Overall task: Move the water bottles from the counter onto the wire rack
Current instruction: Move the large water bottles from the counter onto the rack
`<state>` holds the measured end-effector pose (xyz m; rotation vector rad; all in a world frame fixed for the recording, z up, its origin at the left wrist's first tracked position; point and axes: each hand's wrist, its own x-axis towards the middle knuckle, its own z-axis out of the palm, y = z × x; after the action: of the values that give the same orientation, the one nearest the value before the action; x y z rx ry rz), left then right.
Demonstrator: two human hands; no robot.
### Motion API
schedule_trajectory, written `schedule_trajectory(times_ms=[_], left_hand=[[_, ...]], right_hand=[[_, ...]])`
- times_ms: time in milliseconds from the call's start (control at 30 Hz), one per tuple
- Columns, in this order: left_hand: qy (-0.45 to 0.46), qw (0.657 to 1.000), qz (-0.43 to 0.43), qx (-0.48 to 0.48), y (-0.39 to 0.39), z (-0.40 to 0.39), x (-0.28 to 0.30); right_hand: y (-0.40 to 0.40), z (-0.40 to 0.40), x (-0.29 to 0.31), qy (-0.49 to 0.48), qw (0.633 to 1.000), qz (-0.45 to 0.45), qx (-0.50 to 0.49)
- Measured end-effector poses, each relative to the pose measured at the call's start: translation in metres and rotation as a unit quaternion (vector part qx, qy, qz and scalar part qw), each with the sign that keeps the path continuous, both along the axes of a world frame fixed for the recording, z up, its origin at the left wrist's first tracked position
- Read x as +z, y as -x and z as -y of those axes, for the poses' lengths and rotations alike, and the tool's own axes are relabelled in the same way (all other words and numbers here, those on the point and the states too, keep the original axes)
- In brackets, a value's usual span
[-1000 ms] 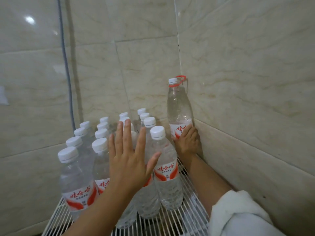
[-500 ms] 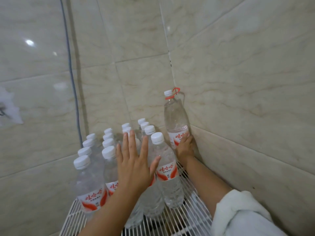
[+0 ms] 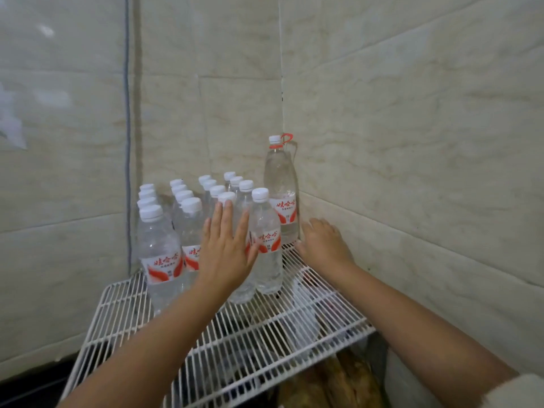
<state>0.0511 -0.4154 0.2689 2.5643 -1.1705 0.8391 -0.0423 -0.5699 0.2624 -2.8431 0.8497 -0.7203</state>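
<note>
Head view looks down on a white wire rack [image 3: 294,325] set in a tiled corner, with a cluster of small water bottles [image 3: 266,242] standing upright in close rows at its back left and one tall bottle [image 3: 282,189] with a red cap ring by the corner. The left hand [image 3: 225,248] lies flat, fingers straight and spread, against the front of the cluster, pressing and holding nothing. The right hand [image 3: 322,241] hovers low just beside the tall bottle's base, fingers loosely curled, its grip empty; whether it touches the bottle cannot be told. No counter shows in this view. The main risk, as I judge it, is toppling: the bottles stand on thin wires, so a push high on one could tip it into its neighbours, and the front left bottle [image 3: 159,251] could slide off the rack's open side. The tall bottle looks top-heavy and could rock against the wall. Each bottle appears filled with clear water and capped white. Below the rack lie dim brownish things, too dark to name.
</note>
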Motion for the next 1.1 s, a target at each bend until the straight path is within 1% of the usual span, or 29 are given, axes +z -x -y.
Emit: schedule_trajectory(times_ms=[167, 267, 467, 533, 700, 833, 967, 1100], left_hand=[[-0.026, 0.996, -0.043, 0.071, 0.035, -0.058, -0.014], [-0.011, 0.989, -0.08, 0.12, 0.055, -0.108, -0.028], [-0.001, 0.961, -0.139, 0.237, 0.101, -0.232, -0.065], [-0.008, 0.944, -0.165, 0.287, 0.117, -0.278, -0.075], [0.002, 0.894, -0.192, 0.405, 0.162, -0.389, -0.093], [0.016, 0.845, -0.227, 0.484, 0.19, -0.473, -0.105], [0.034, 0.8, -0.249, 0.545, 0.207, -0.555, -0.119], [0.035, 0.776, -0.252, 0.577, 0.209, -0.644, -0.128]], right_hand=[[0.027, -0.05, 0.003, 0.068, 0.995, -0.01, 0.076], [0.033, -0.093, 0.002, 0.086, 0.988, -0.03, 0.127], [0.035, -0.203, -0.015, 0.059, 0.965, -0.055, 0.25], [0.033, -0.244, -0.026, 0.054, 0.953, -0.062, 0.292], [0.032, -0.362, -0.051, 0.047, 0.911, -0.098, 0.397], [0.032, -0.455, -0.073, 0.045, 0.875, -0.125, 0.466], [0.024, -0.548, -0.093, 0.051, 0.842, -0.148, 0.515], [0.008, -0.639, -0.105, 0.053, 0.827, -0.156, 0.538]])
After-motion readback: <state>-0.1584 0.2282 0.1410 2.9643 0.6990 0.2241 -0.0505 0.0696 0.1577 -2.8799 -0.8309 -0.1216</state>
